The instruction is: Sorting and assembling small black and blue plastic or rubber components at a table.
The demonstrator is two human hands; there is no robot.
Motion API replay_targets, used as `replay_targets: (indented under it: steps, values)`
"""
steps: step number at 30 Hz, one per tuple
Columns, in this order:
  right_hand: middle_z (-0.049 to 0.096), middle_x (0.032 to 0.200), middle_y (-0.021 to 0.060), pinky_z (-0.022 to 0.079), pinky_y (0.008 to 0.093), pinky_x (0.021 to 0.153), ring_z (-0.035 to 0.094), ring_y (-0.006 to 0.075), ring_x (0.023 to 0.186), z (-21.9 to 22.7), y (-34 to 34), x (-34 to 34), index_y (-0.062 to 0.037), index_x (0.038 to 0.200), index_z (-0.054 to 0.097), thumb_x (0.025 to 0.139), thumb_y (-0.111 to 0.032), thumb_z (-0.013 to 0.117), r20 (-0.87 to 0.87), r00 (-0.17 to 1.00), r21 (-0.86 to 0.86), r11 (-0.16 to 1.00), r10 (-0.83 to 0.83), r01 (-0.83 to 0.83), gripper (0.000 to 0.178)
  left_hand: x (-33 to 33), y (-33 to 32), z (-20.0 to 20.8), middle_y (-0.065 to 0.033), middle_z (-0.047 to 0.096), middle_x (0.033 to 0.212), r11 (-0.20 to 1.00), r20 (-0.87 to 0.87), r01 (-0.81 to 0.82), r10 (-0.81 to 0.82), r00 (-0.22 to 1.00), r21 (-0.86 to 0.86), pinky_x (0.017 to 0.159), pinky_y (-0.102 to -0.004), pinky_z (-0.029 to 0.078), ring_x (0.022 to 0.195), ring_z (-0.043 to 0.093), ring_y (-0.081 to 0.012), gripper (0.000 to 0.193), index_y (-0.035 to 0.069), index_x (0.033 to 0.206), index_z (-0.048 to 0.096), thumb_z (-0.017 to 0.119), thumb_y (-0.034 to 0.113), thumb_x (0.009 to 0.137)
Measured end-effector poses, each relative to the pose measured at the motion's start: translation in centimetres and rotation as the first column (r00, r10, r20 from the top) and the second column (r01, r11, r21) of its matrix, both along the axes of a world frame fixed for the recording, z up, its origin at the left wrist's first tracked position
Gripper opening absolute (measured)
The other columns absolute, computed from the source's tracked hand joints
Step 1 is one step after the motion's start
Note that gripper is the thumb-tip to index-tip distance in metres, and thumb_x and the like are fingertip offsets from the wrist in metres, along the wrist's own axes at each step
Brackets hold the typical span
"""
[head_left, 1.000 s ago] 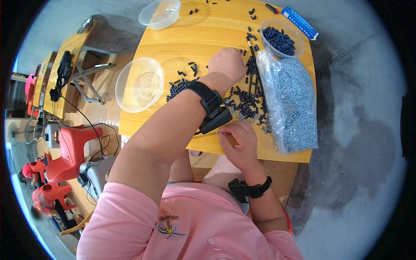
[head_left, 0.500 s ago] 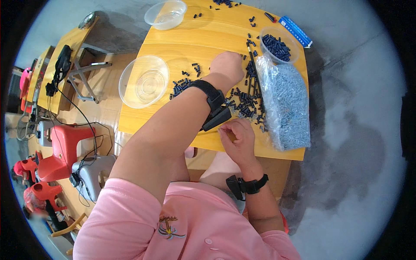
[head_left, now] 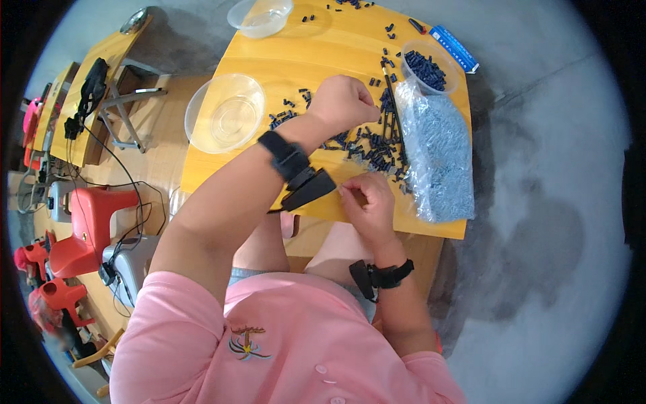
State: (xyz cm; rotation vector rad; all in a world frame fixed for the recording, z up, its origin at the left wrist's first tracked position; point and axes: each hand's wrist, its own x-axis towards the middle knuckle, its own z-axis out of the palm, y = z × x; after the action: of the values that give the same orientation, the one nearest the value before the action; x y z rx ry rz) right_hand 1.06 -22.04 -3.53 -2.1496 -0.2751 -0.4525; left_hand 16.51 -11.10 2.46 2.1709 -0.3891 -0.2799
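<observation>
My left hand (head_left: 344,102) hovers over the yellow table (head_left: 316,57), above a scatter of small dark blue cylindrical pieces (head_left: 380,156). Its fingers curl downward and look closed, and whatever may be between the fingertips is hidden. Closer to my body, my right hand (head_left: 372,205) is at the table's near edge. Thumb and forefinger meet in a pinch there; anything in it is too small to name. Dark slender rods (head_left: 397,111) lie among the pieces, just right of my left hand. A smaller group of the same pieces (head_left: 282,119) sits to its left.
A clear round tub (head_left: 225,114) stands left, another (head_left: 261,19) at the far edge. A tub of dark pieces (head_left: 425,71) stands right, behind a plastic bag of small bluish pieces (head_left: 441,158). A blue box (head_left: 454,48) lies beyond. Red stools (head_left: 87,225) and cables are at far left.
My left hand has shifted left and turned, so more of its fingers show. The right hand keeps its pinch in nearly the same place. The whole view has tilted slightly.
</observation>
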Motion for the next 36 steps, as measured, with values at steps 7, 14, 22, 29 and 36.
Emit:
replay_targets:
  steps: [7, 14, 22, 29, 36]
  values:
    - [0.057, 0.073, 0.0086, 0.045, 0.0279, 0.061, 0.056, 0.0200, 0.067, 0.5, -0.3, -0.3, -0.0010, 0.076, 0.060, 0.073, -0.002, 0.068, -0.224, 0.968, 0.113, 0.983, -0.117, 0.145, 0.009, -8.6, 7.0, 0.3, -0.0028, 0.064, 0.085, 0.764, -0.531, -0.175, -0.245, 0.811, -0.621, 0.066, -0.0200, 0.048, 0.074, 0.059, -0.0082, 0.022, 0.001, 0.103, 0.064, 0.067, 0.008, 0.082]
    - [0.057, 0.077, 0.0030, 0.043, 0.0220, 0.060, 0.052, 0.0093, 0.067, 4.0, 1.2, -1.4, -0.0002, 0.083, 0.061, 0.077, 0.000, 0.066, -0.166, 0.986, 0.292, 0.953, -0.033, 0.081, 0.008, -12.2, 9.8, -1.6, -0.0027, 0.064, 0.083, 0.759, -0.576, -0.179, -0.294, 0.762, -0.625, 0.066, -0.0197, 0.048, 0.075, 0.059, -0.0077, 0.026, 0.001, 0.106, 0.063, 0.067, 0.012, 0.084]
    - [0.059, 0.080, 0.0063, 0.044, 0.0242, 0.060, 0.056, 0.0147, 0.068, 7.1, 3.7, -2.7, -0.0017, 0.084, 0.061, 0.076, 0.001, 0.064, -0.157, 0.985, 0.103, 0.993, 0.075, -0.059, 0.009, -14.2, 11.0, -2.1, -0.0050, 0.066, 0.084, 0.690, -0.594, -0.249, -0.319, 0.739, -0.679, 0.066, -0.0230, 0.051, 0.072, 0.060, -0.0107, 0.021, 0.000, 0.103, 0.064, 0.065, 0.006, 0.084]
    - [0.059, 0.081, 0.0069, 0.045, 0.0249, 0.060, 0.057, 0.0160, 0.070, 7.7, 4.7, -3.0, -0.0017, 0.084, 0.060, 0.077, 0.001, 0.063, -0.160, 0.984, 0.008, 0.997, 0.081, -0.081, 0.008, -14.3, 12.1, -2.6, -0.0062, 0.067, 0.083, 0.653, -0.580, -0.250, -0.356, 0.733, -0.715, 0.065, -0.0214, 0.050, 0.073, 0.063, -0.0117, 0.019, 0.000, 0.098, 0.064, 0.067, 0.010, 0.083]
    - [0.059, 0.079, 0.0074, 0.046, 0.0261, 0.060, 0.057, 0.0171, 0.070, 7.7, 6.0, -2.9, -0.0019, 0.084, 0.059, 0.077, 0.001, 0.063, -0.140, 0.988, -0.020, 0.997, 0.071, -0.074, 0.009, -13.8, 12.8, -3.4, -0.0077, 0.066, 0.088, 0.568, -0.623, -0.359, -0.380, 0.684, -0.741, 0.063, -0.0216, 0.051, 0.073, 0.062, -0.0119, 0.020, 0.001, 0.103, 0.060, 0.062, 0.012, 0.086]
